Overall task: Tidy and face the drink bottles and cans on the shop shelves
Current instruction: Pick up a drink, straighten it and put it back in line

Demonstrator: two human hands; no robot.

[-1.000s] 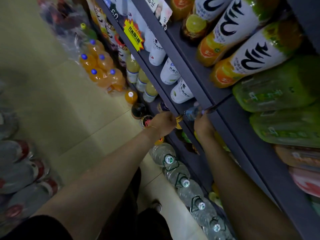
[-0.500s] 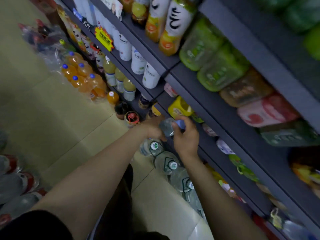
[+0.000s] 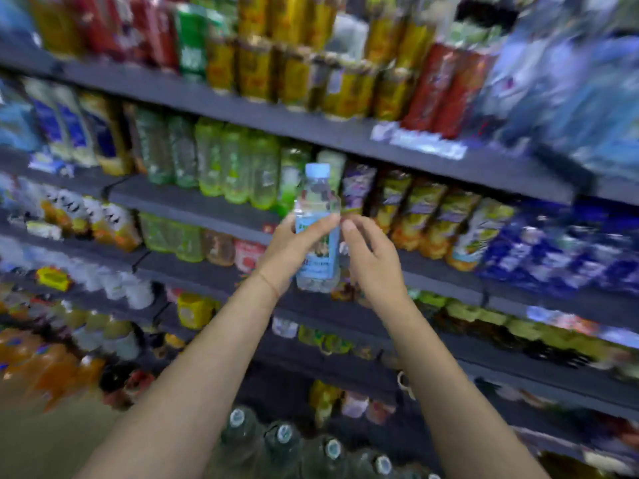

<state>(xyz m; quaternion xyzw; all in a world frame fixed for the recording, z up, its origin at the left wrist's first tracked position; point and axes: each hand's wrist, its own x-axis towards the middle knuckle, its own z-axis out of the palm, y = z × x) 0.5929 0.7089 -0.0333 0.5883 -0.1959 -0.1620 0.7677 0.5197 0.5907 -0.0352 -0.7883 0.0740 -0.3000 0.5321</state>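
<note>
A small clear water bottle with a pale blue cap stands upright at the centre of the view, held up in front of the dark shelves. The left hand grips it from nine o'clock, fingers wrapped across its label. The right hand, at three o'clock, hangs loosely spread just beside it, holding nothing. Green bottles blur at eleven o'clock.

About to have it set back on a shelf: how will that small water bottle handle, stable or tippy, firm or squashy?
The water bottle looks full, so probably heavy for its size. It is tall and narrow, so likely to tip if nudged. The clear thin plastic may give a little under the left hand gripping its label; the right hand is open beside it.
</note>
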